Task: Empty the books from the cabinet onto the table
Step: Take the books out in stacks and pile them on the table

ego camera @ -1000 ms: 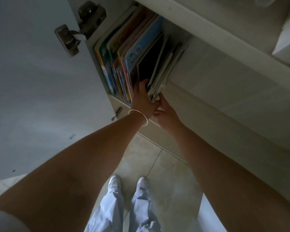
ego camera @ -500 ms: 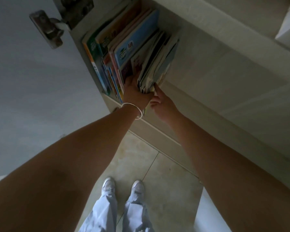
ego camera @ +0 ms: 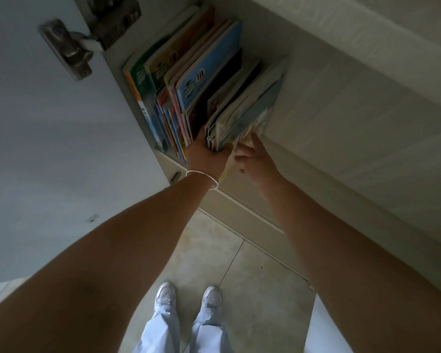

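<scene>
Several thin, colourful books stand upright in the open cabinet [ego camera: 316,103]. The left group of books [ego camera: 189,72] has green, orange and blue covers. To its right leans a bundle of thin books [ego camera: 242,115] with pale blue covers. My left hand [ego camera: 206,156], a bangle on its wrist, reaches between the two groups, and its fingers grip the bundle's left side. My right hand [ego camera: 255,161] holds the bundle's right lower edge, with the forefinger stretched up along it. The fingertips of my left hand are hidden among the books.
The open cabinet door [ego camera: 49,149] with its metal hinge [ego camera: 71,49] stands at the left. A pale panel [ego camera: 367,161] runs to the right of the books. Below are a tiled floor [ego camera: 214,250] and my white shoes [ego camera: 189,296].
The bundle of thin books has tipped away from the left group and slid a little outward. My right hand has shifted up along its right edge. The view has shifted slightly.
</scene>
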